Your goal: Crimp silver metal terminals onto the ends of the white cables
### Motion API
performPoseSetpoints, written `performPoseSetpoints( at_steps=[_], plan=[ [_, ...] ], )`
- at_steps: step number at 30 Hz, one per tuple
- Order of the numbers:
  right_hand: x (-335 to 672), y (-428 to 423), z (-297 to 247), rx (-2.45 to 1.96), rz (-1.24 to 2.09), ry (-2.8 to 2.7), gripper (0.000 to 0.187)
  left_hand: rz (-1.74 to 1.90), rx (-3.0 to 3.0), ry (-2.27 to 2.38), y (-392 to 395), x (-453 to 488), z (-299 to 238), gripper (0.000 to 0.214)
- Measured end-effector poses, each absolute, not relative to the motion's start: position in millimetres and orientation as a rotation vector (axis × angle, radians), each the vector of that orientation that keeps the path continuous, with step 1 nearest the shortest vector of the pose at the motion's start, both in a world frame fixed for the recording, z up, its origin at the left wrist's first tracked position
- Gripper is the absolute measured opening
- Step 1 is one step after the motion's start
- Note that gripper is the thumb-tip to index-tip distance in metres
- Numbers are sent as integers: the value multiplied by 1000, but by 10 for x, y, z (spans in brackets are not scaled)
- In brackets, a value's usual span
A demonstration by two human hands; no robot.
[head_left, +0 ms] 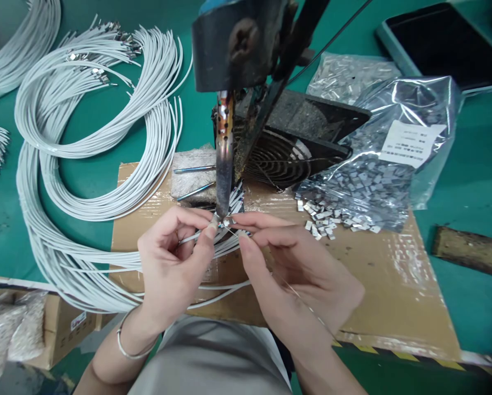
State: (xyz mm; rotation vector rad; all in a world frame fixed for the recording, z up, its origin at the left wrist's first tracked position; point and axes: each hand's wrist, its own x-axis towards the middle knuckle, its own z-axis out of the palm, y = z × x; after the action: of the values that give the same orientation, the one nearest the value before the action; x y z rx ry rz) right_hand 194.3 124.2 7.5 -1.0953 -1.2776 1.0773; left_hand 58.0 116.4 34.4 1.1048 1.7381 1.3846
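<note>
My left hand (175, 263) is closed, its thumb and forefinger pinching the end of a white wire (190, 237) just under the tip of a soldering iron (224, 164). The iron is mounted upright, tip down. My right hand (295, 274) is closed on a thin strand of solder wire (297, 294), which trails back over the palm. Its fingertips meet the left ones at the iron's tip, beside a small shiny metal piece (228, 221). Whether the right fingers also grip that piece, I cannot tell. More white wire ends lie beneath both hands.
Large coils of white wire (93, 206) fill the left side. Loose metal tabs (322, 219) spill from a plastic bag (427, 131) at the right. Behind the iron stands a black fan (279, 159). Cardboard (386, 291) covers the bench; a tablet (447, 44) lies at the back right.
</note>
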Motion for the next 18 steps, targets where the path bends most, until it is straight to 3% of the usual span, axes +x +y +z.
performPoseSetpoints(
  at_steps=[18],
  plan=[
    [1945,1249,71,-1100,1082,-1281,22,1392,1117,1748,1183,596,347,16]
  ],
)
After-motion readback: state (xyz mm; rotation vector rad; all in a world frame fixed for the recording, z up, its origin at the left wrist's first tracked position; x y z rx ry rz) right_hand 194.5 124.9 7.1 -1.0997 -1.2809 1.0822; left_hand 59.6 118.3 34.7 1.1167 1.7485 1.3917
